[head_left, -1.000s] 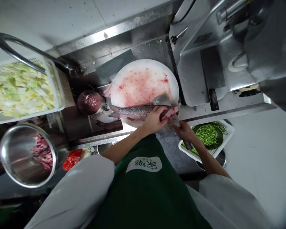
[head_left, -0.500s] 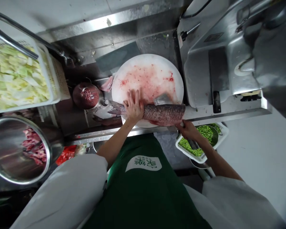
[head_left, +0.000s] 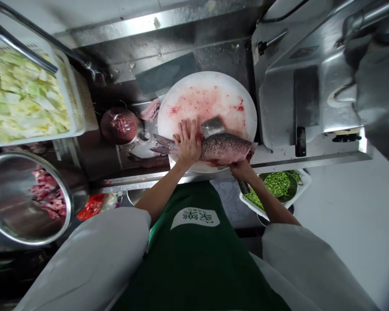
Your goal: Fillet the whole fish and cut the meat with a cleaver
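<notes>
Grey, scaly fish point(head_left: 228, 147) lies across the near part of the white round board point(head_left: 202, 88), tail leftward, the knife's point(head_left: 213, 126) blade showing past its far side. For a clean cut, better keep that blade level and clear of the pressing fingers. Left hand point(head_left: 188, 147) lies palm-down near the tail, fingers spread; right hand point(head_left: 241, 169) curls closed round the handle

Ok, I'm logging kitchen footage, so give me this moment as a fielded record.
left hand: spread on the fish near its tail
right hand: around a dark handle, near the fish's cut end
fish: lying across the round white board
beyond fish: metal blade
left side: chopped leaves in white basket
right side: cleaver
</notes>
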A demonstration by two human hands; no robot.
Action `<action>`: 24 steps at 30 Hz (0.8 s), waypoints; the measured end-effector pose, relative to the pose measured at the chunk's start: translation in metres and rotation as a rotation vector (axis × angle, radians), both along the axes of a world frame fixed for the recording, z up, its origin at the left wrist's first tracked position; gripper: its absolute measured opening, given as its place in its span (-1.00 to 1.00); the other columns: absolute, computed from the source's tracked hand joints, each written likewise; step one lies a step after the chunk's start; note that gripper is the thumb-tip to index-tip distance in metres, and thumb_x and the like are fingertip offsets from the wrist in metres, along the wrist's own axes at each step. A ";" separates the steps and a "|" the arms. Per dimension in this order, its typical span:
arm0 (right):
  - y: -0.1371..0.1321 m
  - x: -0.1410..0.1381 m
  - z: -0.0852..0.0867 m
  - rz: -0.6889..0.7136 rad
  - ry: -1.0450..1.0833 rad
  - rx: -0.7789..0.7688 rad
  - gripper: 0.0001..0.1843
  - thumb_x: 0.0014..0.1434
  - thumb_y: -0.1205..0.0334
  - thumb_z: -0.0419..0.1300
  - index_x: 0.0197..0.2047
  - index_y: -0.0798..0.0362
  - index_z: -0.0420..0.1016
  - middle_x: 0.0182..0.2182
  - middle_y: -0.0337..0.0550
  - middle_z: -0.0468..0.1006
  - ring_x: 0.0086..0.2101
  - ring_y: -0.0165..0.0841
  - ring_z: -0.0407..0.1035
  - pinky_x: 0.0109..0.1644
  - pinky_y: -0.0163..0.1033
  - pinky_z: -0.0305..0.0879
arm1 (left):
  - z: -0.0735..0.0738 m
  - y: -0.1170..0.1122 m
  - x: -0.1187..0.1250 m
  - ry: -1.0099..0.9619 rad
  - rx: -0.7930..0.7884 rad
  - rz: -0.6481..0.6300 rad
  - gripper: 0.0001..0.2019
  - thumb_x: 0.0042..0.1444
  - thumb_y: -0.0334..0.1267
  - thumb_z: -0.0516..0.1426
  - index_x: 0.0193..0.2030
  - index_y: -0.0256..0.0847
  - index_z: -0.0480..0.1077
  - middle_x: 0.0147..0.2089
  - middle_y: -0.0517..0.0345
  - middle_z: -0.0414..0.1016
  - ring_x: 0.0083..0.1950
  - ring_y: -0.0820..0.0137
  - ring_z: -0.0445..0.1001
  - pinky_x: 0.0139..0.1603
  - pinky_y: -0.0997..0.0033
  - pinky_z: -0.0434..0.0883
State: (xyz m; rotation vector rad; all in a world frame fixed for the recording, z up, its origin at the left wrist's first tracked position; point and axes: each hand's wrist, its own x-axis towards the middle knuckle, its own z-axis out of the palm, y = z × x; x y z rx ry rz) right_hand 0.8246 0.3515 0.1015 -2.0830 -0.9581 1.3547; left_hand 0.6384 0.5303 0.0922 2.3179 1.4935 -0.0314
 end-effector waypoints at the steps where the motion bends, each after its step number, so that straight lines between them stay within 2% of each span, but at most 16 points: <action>1: 0.002 -0.002 0.000 -0.005 0.025 -0.045 -0.79 0.18 0.03 0.18 -0.39 -0.05 0.40 -0.66 -0.19 0.41 -0.58 -0.22 0.39 -0.46 -0.20 0.34 | 0.000 0.002 -0.001 -0.007 -0.005 0.007 -0.29 0.44 -0.18 -0.03 0.69 -0.08 -0.03 0.73 0.01 -0.22 0.74 0.04 -0.32 0.64 -0.33 -0.02; 3: -0.002 -0.003 0.002 -0.004 0.071 -0.096 -0.74 0.21 -0.04 0.21 -0.35 -0.03 0.41 -0.68 -0.22 0.38 -0.65 -0.26 0.32 -0.53 -0.21 0.28 | -0.002 0.006 -0.004 -0.018 -0.004 0.024 -0.30 0.45 -0.17 -0.03 0.69 -0.09 -0.05 0.73 0.01 -0.23 0.74 0.04 -0.33 0.63 -0.36 -0.02; 7: -0.014 0.000 0.012 0.008 0.051 -0.051 -0.68 0.22 -0.09 0.26 -0.22 0.01 0.47 -0.64 -0.21 0.44 -0.61 -0.25 0.35 -0.50 -0.21 0.30 | -0.006 0.010 -0.009 -0.044 0.001 0.044 -0.28 0.45 -0.17 -0.02 0.70 -0.09 -0.07 0.74 0.02 -0.24 0.75 0.04 -0.35 0.63 -0.42 -0.10; 10: 0.005 -0.011 0.009 0.000 0.020 -0.030 -0.71 0.24 -0.06 0.26 -0.26 0.00 0.46 -0.69 -0.22 0.37 -0.59 -0.21 0.38 -0.50 -0.21 0.30 | -0.009 0.011 -0.010 -0.085 -0.006 0.049 -0.31 0.47 -0.15 -0.03 0.69 -0.06 -0.05 0.74 0.05 -0.23 0.75 0.07 -0.35 0.65 -0.39 -0.13; 13: 0.021 -0.023 0.004 -0.028 0.043 -0.041 -0.73 0.27 -0.04 0.25 -0.21 0.00 0.46 -0.71 -0.26 0.34 -0.62 -0.21 0.37 -0.51 -0.21 0.30 | -0.011 0.014 -0.013 -0.108 -0.010 0.063 -0.33 0.50 -0.12 -0.08 0.69 -0.06 -0.05 0.74 0.05 -0.22 0.75 0.07 -0.36 0.65 -0.39 -0.14; 15: 0.016 -0.024 0.006 -0.014 0.080 -0.091 -0.74 0.28 -0.02 0.24 -0.17 0.00 0.44 -0.72 -0.31 0.33 -0.67 -0.24 0.32 -0.54 -0.23 0.26 | -0.013 0.019 -0.019 -0.096 -0.003 0.094 -0.33 0.51 -0.11 -0.10 0.70 -0.09 -0.06 0.74 0.03 -0.22 0.74 0.05 -0.37 0.65 -0.41 -0.17; 19: -0.001 -0.025 0.013 0.016 0.064 -0.184 -0.76 0.25 -0.01 0.23 -0.25 -0.02 0.38 -0.75 -0.34 0.29 -0.72 -0.29 0.25 -0.62 -0.26 0.14 | -0.019 0.032 -0.037 -0.061 0.001 0.171 -0.32 0.50 -0.08 -0.07 0.69 -0.15 -0.05 0.73 -0.05 -0.22 0.74 0.02 -0.38 0.64 -0.44 -0.24; 24: 0.022 -0.046 0.005 -0.011 0.030 -0.056 -0.74 0.30 -0.04 0.23 -0.25 -0.02 0.42 -0.71 -0.29 0.33 -0.66 -0.26 0.34 -0.57 -0.25 0.23 | -0.024 0.039 -0.046 -0.087 -0.011 0.171 -0.31 0.50 -0.08 -0.07 0.69 -0.15 -0.06 0.74 -0.02 -0.27 0.75 0.03 -0.41 0.64 -0.44 -0.31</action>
